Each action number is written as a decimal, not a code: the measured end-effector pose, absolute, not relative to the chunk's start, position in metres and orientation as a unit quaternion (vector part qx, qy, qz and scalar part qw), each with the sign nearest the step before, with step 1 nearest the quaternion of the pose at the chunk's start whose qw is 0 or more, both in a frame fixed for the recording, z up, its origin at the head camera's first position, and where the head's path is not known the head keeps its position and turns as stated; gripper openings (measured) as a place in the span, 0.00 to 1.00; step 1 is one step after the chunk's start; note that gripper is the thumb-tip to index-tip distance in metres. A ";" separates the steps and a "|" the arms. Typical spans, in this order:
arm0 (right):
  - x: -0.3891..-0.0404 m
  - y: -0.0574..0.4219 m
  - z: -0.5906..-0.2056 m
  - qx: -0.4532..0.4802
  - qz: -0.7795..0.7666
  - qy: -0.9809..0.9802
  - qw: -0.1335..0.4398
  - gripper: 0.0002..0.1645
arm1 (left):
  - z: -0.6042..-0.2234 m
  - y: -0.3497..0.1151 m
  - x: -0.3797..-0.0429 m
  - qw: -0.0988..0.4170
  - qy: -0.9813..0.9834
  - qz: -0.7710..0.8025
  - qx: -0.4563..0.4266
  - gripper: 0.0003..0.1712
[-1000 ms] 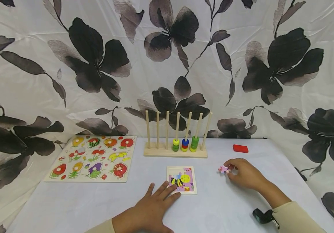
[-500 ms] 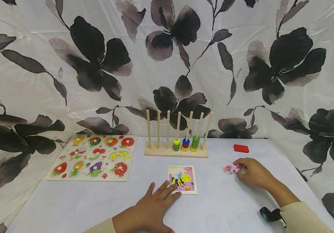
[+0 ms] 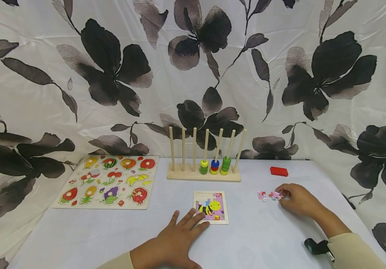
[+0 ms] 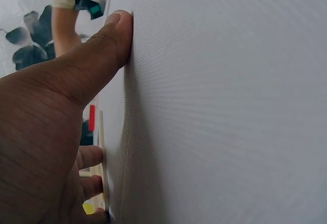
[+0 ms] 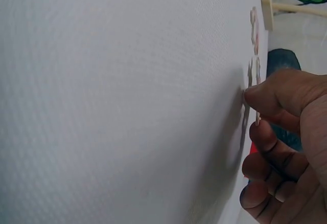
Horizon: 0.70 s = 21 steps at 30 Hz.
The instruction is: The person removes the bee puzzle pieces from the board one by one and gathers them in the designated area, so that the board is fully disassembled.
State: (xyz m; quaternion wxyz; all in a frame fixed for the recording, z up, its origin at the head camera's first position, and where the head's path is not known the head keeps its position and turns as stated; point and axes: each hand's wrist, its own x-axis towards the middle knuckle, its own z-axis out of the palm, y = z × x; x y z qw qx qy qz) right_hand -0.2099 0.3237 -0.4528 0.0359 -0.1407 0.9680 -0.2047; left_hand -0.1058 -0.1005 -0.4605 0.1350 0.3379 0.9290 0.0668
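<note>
Two bare hands, in beige sleeves, are at work on a bench covered in white cloth. The left hand lies palm down with its fingers straight and spread apart, gripping nothing; some fingertips rest on the near left corner of a small square bee puzzle. This puzzle lies flat in a pale frame near the middle of the bench, showing a yellow and black bee on pink, with a pale patch toward its upper left.

Well to its right, the right hand pinches a pink puzzle piece between thumb and fingers, the tips nearly together. Whether that piece touches the bench is hard to tell. Just to its left lies a second pink piece. A black device is strapped at the right wrist.

Farther back, beyond the right hand, lies a red block. Behind the bee puzzle stands a wooden rack with seven upright pegs, three of them carrying stacked rings in green, yellow, blue and red. At the left lies a large fruit board. A white curtain with dark flowers fills the background.
</note>
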 end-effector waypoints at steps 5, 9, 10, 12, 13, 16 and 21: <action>-0.210 0.326 -0.452 -0.135 -0.206 0.968 0.048 0.16 | -0.460 -0.100 -0.106 0.136 0.929 0.070 0.338 0.65; -0.210 0.325 -0.451 -0.130 -0.208 0.968 0.056 0.16 | -0.459 -0.100 -0.106 0.139 0.929 0.069 0.336 0.65; -0.211 0.325 -0.450 -0.132 -0.208 0.967 0.058 0.16 | -0.459 -0.100 -0.106 0.140 0.929 0.069 0.336 0.65; -0.211 0.325 -0.450 -0.134 -0.210 0.967 0.061 0.16 | -0.458 -0.100 -0.105 0.141 0.929 0.070 0.335 0.65; -0.211 0.325 -0.449 -0.133 -0.210 0.967 0.063 0.16 | -0.458 -0.100 -0.105 0.142 0.929 0.070 0.335 0.65; -0.212 0.326 -0.449 -0.133 -0.210 0.966 0.068 0.16 | -0.458 -0.100 -0.105 0.141 0.929 0.071 0.336 0.65; -0.213 0.326 -0.449 -0.125 -0.207 0.967 0.077 0.17 | -0.459 -0.100 -0.105 0.138 0.929 0.067 0.337 0.65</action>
